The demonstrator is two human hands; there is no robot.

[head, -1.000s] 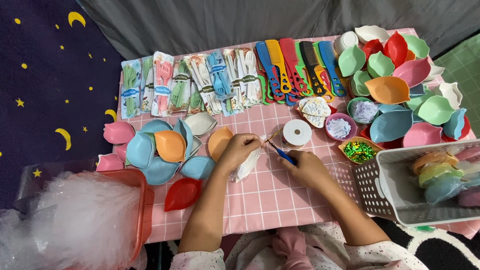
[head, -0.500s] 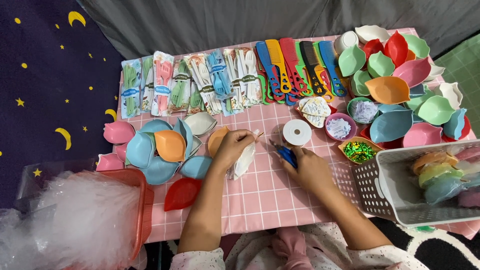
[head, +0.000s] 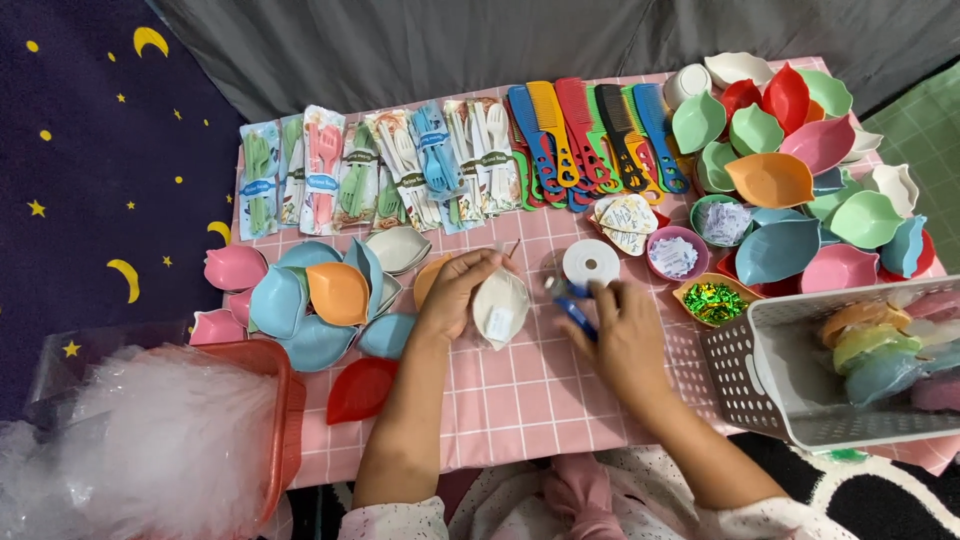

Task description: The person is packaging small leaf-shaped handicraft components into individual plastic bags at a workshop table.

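My left hand (head: 458, 295) grips a cream leaf-shaped dish (head: 500, 308) wrapped in clear plastic, holding it just above the pink checked tablecloth (head: 520, 400). My right hand (head: 625, 335) is closed around a blue-handled tool (head: 574, 312), its tip pointing up and left, right beside the dish. A white tape roll (head: 591, 262) lies flat just beyond my right hand.
Leaf-shaped dishes in several colours (head: 320, 300) lie left of my hand and pile up at the far right (head: 790, 190). Packed cutlery sets (head: 380, 170) and combs (head: 590, 135) line the back. A white basket (head: 800, 370) stands at the right, a red bin (head: 275, 420) with clear bags at the left.
My right hand has drawn the blue tool away from the dish toward the tape roll and turned it. The left hand keeps hold of the wrapped dish, tilted slightly.
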